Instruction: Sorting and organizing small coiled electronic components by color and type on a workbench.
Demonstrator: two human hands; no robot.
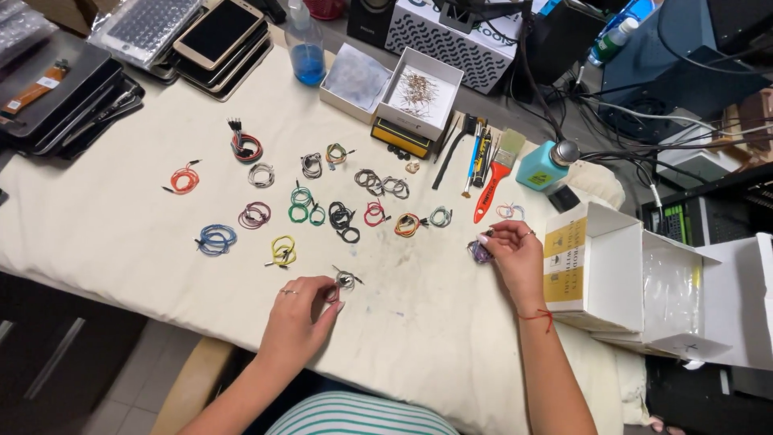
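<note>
Lying on a cream cloth [121, 234] over the table, many small coiled wires. Sitting well to the left of the left hand [302, 310], a blue coil [216, 238]; lying just up and left of it, a yellow coil [282, 251]. Pinching a small grey wire coil [345, 279] at the fingertips, thumb and forefinger closed on it, coil resting on the cloth just right of the knuckles. Spreading above both hands, green, black, red and orange coils in loose rows. Gripping a small purple coil [480, 252] in the right hand [515, 254], fingers curled shut around it at the hand's left edge. Standing just right of that hand, an open white cardboard box [612, 266]; lying above it, an orange-handled brush [496, 179].
</note>
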